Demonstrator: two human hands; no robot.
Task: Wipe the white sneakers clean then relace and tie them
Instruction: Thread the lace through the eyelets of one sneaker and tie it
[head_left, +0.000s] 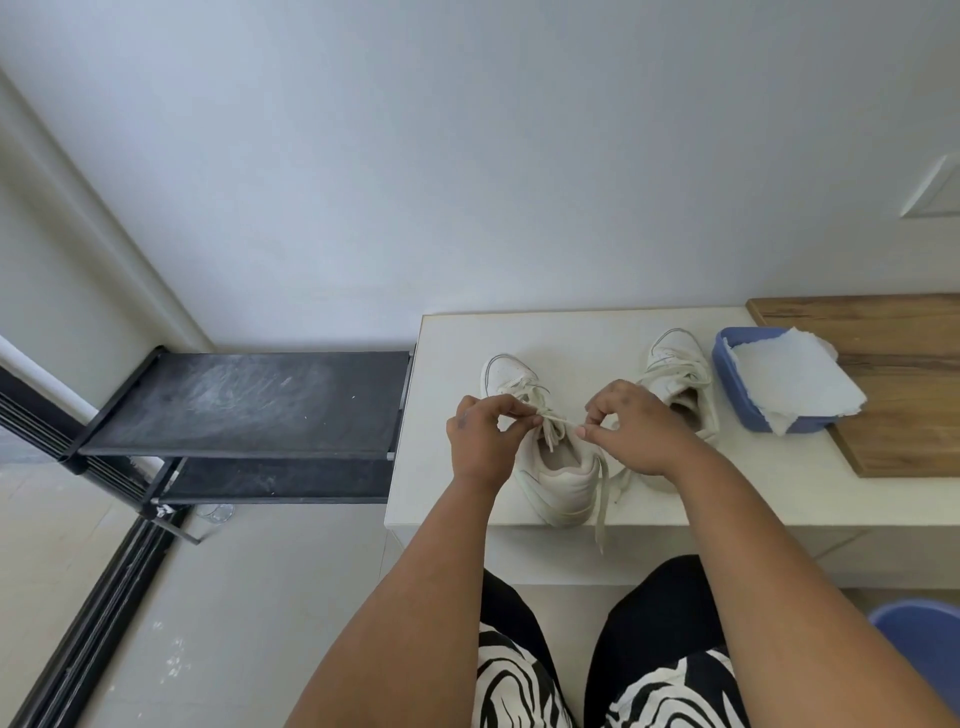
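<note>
Near sneaker (558, 467): on the white table (779, 499), toe toward 12 o'clock, heel at the near edge, between the two hands.
Far sneaker (675, 379): at 2 o'clock from the first, just beside a blue tub (727, 374) draped with a white cloth (795, 379); its laces look already threaded.
Lace (556, 418): thin, flat, soft and light, likely to slip unless kept taut; best taken close to the crossing over the tongue. One loose end hangs over the table edge toward 6 o'clock.
Left hand (480, 441): at 9 o'clock of the knot, fingers curled, thumb and forefinger pinching one strand.
Right hand (631, 431): at 3 o'clock, fingertips closed narrowly on the other strand (exact contact is small and hard to read).
Step, as judged: tying the near shoe; wiping looks finished.
Shoe body: soft padded collar, stiff enough to stay put while the lace is pulled.
</note>
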